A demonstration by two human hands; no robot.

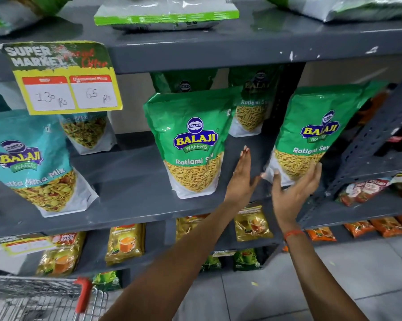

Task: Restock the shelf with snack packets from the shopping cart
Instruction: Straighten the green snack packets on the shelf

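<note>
A green Balaji Ratlami Sev packet (315, 133) leans tilted at the right end of the grey middle shelf (130, 205). My right hand (295, 191) cups its lower end, thumb on the left edge and fingers on the front. My left hand (242, 177) is flat and open, fingers straight, in the gap between that packet and a second green Ratlami Sev packet (193, 144) standing upright mid-shelf. More green packets (253, 107) stand behind. The wire shopping cart (33, 297) with a red handle is at the bottom left; its contents are not visible.
Teal Khatta Mitha Mix packets (30, 158) stand at the shelf's left under a yellow price tag (63, 79). A perforated grey upright (366, 144) borders the right. Tea packets (123, 244) fill the lower shelves. Packets lie flat on the top shelf (167, 12).
</note>
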